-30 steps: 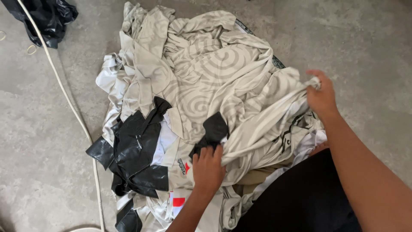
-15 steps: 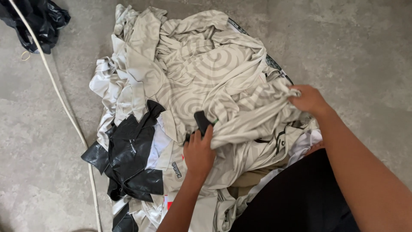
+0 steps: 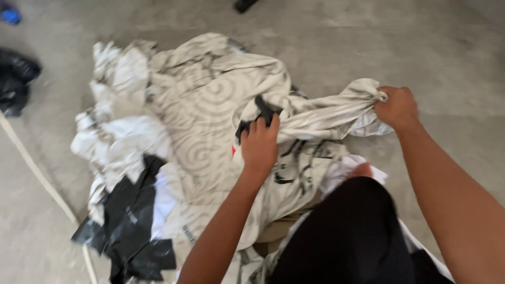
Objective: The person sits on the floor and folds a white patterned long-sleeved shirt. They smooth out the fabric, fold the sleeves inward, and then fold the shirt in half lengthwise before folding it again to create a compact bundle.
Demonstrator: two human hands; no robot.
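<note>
- Nearest to you, a black garment (image 3: 352, 236) covers your lap at the bottom edge of the view, with white cloth showing just beside it.
- Your left hand (image 3: 259, 144) sits over the middle of the heap, its grip closed on a bunched fold of the pale patterned cloth (image 3: 210, 115); a small bit of black fabric (image 3: 263, 108) pokes up past your fingertips.
- Your right hand (image 3: 397, 108) is out to the right, its grip closed tight on the gathered end of the same cloth, which stretches between your two hands and lifts off the heap there.
- That cloth, beige with swirl rings, lies on top of a heap of clothes (image 3: 121, 137) on the grey concrete floor (image 3: 447, 47), spreading away from you and to the left.
- At the lower left of the heap, black pieces (image 3: 129, 226) lie against white ones.
- A pale cord (image 3: 37, 171) runs along the floor left of the heap.
- Farther off, at the left edge, a dark bundle (image 3: 16, 79) rests apart from the heap, and a small blue thing (image 3: 10, 16) shows in the far corner, too blurred to tell.
</note>
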